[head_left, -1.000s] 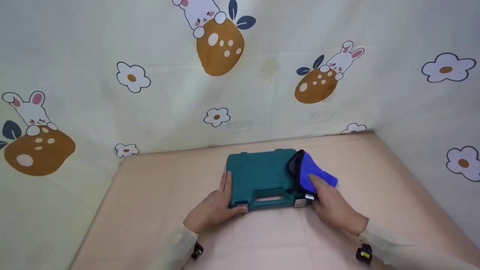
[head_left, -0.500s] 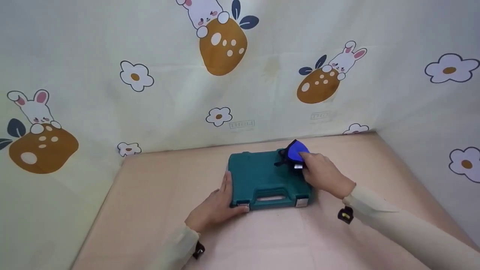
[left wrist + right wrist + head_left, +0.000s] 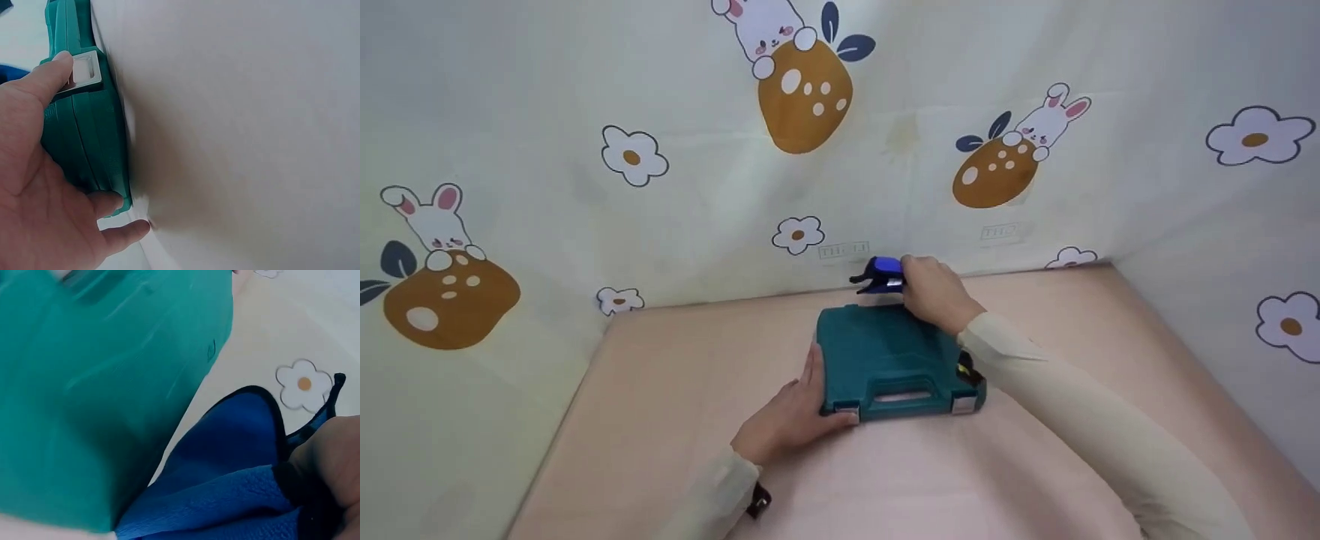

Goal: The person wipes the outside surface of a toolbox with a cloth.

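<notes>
Two hands are by a green case that lies flat on a pink table. The left hand is on its left side, fingers spread, with the thumb on a shiny latch. The right hand pinches a blue cloth with black trim, near the case's far edge.

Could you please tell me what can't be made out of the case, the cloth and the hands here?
- Green case, inside: hidden by its closed shell in every view.
- Its far right corner, head view: behind the right hand and wrist.
- Blue cloth, lower part, right wrist view: cut off by the bottom edge.
- Left hand, part, left wrist view: cut off by the left edge.
</notes>
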